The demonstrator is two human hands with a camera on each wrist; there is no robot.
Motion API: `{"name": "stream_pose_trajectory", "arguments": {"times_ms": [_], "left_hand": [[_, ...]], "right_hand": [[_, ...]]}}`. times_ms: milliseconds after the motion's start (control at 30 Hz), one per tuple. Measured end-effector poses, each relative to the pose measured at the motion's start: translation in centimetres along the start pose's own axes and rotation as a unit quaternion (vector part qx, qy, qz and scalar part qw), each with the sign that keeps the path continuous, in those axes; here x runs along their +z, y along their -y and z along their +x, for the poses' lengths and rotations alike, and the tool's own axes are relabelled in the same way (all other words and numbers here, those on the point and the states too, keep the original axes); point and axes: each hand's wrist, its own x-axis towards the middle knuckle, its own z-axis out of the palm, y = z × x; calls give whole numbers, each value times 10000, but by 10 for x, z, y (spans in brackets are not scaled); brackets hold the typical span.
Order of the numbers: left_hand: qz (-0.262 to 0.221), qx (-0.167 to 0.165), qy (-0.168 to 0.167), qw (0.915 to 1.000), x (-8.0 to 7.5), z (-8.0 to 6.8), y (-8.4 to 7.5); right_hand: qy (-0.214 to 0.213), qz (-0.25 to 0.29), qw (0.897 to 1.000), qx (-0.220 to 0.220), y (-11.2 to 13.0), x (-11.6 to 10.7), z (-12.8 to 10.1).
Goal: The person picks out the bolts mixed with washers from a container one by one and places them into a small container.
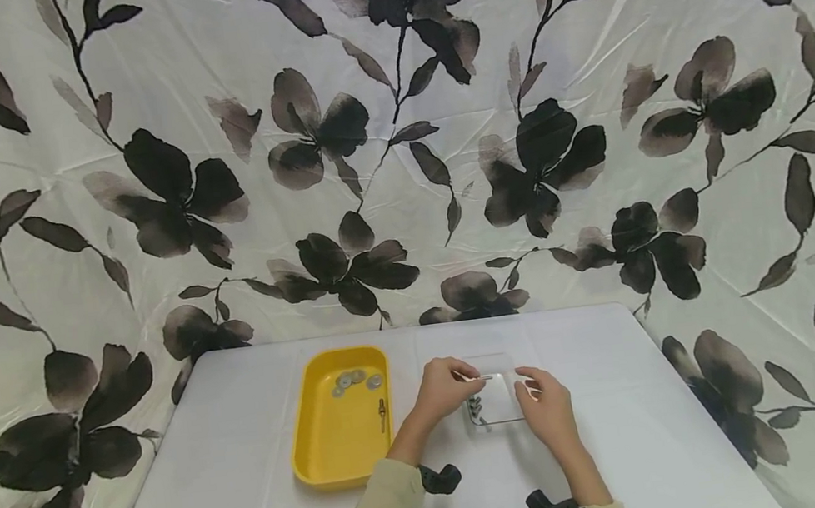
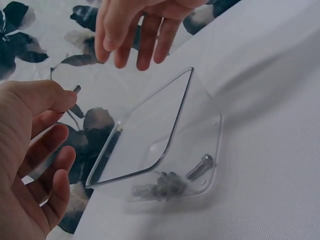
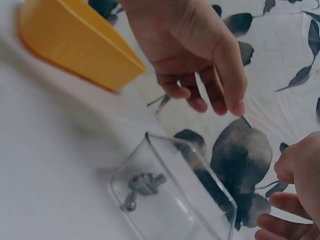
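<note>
Between thumb and fingertips, my left hand point(image 1: 447, 387) pinches a small metal piece point(image 2: 76, 89); only its short grey end shows, so its kind is hidden. Below the hands stands a clear plastic box point(image 1: 502, 422), open at the top. Several metal bolts point(image 2: 201, 168) lie on its bottom, most of them heaped at the left side in the head view. My right hand point(image 1: 548, 408) hovers by the box's right side with loosely bent fingers and nothing in them. In the right wrist view that hand point(image 3: 295, 190) is apart from the box.
Left of the hands is a yellow tray point(image 1: 302, 459). Several round grey washers point(image 1: 346, 380) lie at its far end, and a slim metal fastener point(image 1: 382, 416) lies along its right side. Behind the white table point(image 1: 236, 475) hangs a floral cloth point(image 1: 402, 204).
</note>
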Motion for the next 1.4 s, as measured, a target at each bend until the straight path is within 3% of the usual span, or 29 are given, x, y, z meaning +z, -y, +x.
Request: {"name": "stream_pose_trajectory", "arguments": {"times_ms": [167, 667, 1400], "left_hand": [[-41, 45, -21, 10000, 5, 3, 0], [-114, -101, 109, 9998, 23, 5, 5], [-25, -75, 286, 9996, 22, 5, 12]], "right_hand": [[95, -146, 9997, 141, -12, -1, 1], [398, 234, 9952, 861, -35, 7, -12], [546, 497, 9920, 1021, -44, 17, -15]]}}
